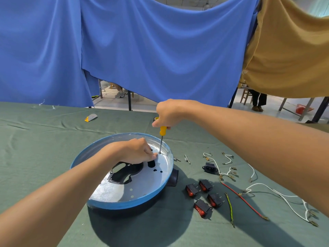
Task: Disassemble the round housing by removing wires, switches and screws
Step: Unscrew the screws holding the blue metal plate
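Left hand (135,151) beside screwdriver (161,142), tip indistinct

A makeshift workshop bay in a larger hall: a bench under green cloth (53,139), rocker switches (204,185) and wires (259,184) at four o'clock, a blue sheet (142,50) at twelve and a tan sheet (284,59) at two hung as screens, with a wooden stool (246,97) and someone's feet (256,108) beyond.

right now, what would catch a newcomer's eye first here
The right hand grips a yellow-handled screwdriver upright, its tip down inside the blue-rimmed round housing in the middle of the table, and the left hand rests in the housing with its fingertips beside that tip. To the housing's right, on the green cloth, lie four black rocker switches with red buttons and several loose wires.
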`<state>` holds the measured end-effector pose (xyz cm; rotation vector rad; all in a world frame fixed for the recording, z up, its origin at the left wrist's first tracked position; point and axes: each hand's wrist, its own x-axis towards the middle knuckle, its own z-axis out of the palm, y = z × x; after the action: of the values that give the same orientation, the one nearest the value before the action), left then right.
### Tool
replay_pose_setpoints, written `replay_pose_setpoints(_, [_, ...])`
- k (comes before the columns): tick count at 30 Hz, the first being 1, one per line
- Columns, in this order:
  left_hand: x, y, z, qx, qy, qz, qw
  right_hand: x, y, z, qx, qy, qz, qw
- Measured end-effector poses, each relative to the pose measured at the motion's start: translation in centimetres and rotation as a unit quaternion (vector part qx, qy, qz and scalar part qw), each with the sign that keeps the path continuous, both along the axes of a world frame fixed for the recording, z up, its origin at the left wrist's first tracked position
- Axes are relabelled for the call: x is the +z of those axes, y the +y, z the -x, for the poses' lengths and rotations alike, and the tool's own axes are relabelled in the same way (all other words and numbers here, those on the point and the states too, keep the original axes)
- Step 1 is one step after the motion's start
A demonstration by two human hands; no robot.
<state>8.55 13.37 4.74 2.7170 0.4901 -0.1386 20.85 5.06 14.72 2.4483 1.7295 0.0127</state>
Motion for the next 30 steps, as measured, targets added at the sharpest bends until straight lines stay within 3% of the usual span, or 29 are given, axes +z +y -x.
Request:
replay_pose_setpoints(3, [-0.05, -0.01, 0.01, -0.002, -0.006, 0.0, 1.0, 0.13, -0.03, 0.18, 0.021, -0.021, -0.005, 1.0])
replay_pose_setpoints(8, [-0.15, 0.02, -0.05, 0.005, -0.006, -0.002, 1.0, 0.29, 0.13, 0.12, 0.023, 0.062, 0.015, 0.998])
replay_pose_setpoints(14, [-0.13, -0.05, 0.0, 0.006, -0.005, 0.007, 1.0, -0.17, 0.36, -0.08, -0.005, -0.043, 0.007, 0.999])
replay_pose_setpoints(21, [-0.43, 0.1, -0.05, 0.017, -0.008, 0.01, 1.0, 0.42, 0.04, 0.12, 0.01, 0.092, 0.027, 0.995])
replay_pose_setpoints(30, [-0.66, 0.43, -0.2, 0.027, 0.011, 0.007, 1.0, 0.1, 0.04, 0.2, -0.012, -0.006, 0.018, 1.0])
